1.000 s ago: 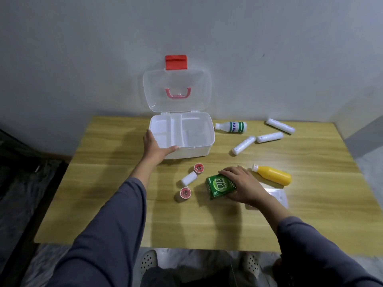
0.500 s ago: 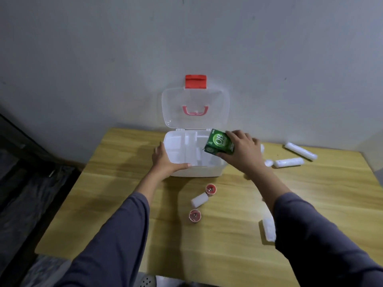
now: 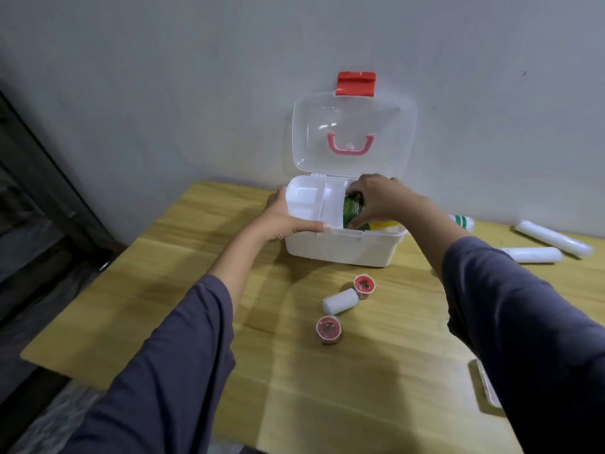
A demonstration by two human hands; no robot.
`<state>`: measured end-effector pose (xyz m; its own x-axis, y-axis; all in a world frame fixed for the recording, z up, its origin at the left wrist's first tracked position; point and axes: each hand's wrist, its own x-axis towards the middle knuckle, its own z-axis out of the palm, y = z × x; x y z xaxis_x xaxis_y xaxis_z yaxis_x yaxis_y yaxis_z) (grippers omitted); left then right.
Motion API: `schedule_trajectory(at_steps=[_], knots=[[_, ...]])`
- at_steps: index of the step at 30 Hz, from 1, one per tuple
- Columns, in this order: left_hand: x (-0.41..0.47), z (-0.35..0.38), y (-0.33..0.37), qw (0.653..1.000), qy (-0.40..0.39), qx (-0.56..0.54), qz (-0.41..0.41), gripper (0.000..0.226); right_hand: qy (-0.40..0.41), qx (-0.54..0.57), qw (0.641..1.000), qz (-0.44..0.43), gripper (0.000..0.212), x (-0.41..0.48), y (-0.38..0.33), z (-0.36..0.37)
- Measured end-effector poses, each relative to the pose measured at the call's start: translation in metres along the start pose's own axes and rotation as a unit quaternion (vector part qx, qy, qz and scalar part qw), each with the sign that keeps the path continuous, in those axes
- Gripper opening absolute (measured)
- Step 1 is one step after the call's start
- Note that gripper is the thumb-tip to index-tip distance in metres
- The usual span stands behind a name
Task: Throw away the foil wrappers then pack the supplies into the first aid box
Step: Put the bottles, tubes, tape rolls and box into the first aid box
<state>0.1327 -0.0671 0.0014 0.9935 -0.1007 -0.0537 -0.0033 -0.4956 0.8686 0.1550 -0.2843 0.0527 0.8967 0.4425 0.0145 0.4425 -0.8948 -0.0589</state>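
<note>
While right hand (image 3: 376,199) grips green pack (image 3: 353,208) inside box (image 3: 343,247), left hand (image 3: 281,217) clamping its 9 o'clock wall, pack could jam on divider.

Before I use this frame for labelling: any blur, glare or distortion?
Head view: soft overall; wide-angle bends the table edge; green box partly hidden by the right hand; clear lid shows faint reflections; sleeves cast soft shadows.

long dark slate-blue sleeves (image 3: 183,348) cover both arms, pushed up short of the wrists.
</note>
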Motion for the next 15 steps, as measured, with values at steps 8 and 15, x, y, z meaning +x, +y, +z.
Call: schedule_trajectory(at_steps=[8,15], knots=[[0.021,-0.006,-0.011,0.999,-0.016,0.028,0.019,0.125,-0.061,-0.029,0.998,0.007,0.059,-0.012,0.007,0.008],[0.026,-0.004,-0.022,1.0,-0.016,0.02,0.011,0.123,-0.022,-0.048,0.999,0.011,0.048,-0.006,0.005,0.012]])
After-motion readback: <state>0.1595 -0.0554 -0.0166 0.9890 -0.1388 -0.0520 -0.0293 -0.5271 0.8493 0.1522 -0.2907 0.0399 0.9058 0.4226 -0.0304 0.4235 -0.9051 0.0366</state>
